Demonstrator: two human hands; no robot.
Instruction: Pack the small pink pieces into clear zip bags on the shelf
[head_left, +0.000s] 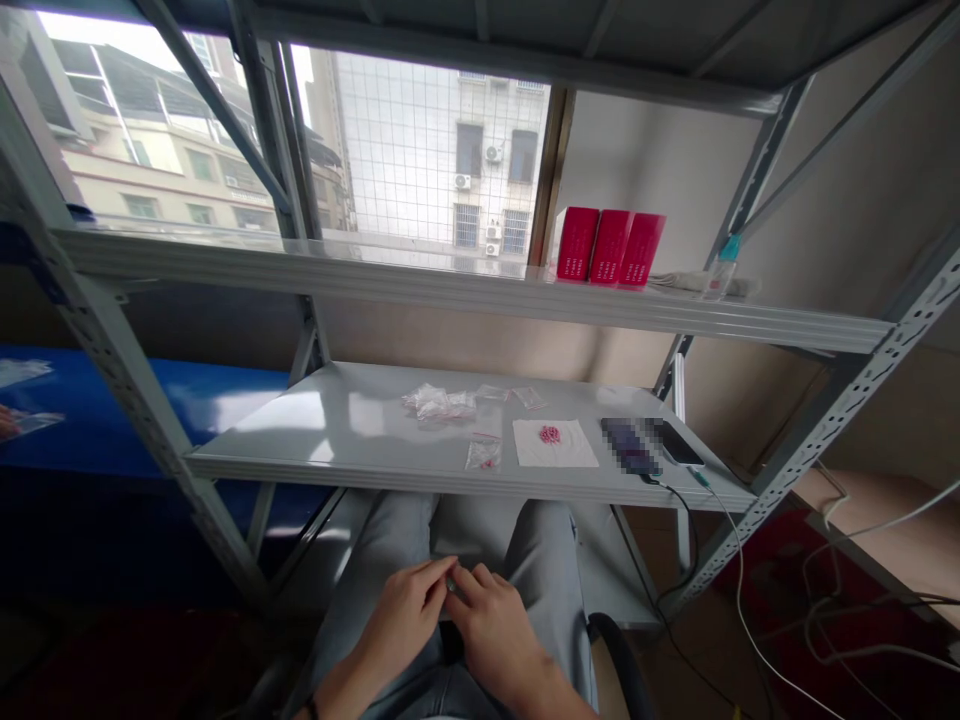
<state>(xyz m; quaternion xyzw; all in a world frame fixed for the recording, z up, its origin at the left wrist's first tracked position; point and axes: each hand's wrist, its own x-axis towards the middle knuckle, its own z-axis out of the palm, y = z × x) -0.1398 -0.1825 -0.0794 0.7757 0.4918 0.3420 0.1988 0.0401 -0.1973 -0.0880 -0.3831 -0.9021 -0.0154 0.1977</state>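
Note:
My left hand and my right hand meet above my lap, in front of the shelf edge. Both have their fingers curled together, and a tiny shiny spot shows between them; what it is I cannot make out. On the shelf beyond, a small heap of red-and-white bits rests on a white sheet. Left of the sheet lies a clear plastic bag with a few red bits inside. Farther back is a pile of clear plastic bags, with two more flat bags beside it.
A metal shelf spans the front, its edge above my knees. Two phones with cables lie at its right. Red boxes and a small bottle stand on the upper shelf. At far left, another person's hand shows over a blue surface.

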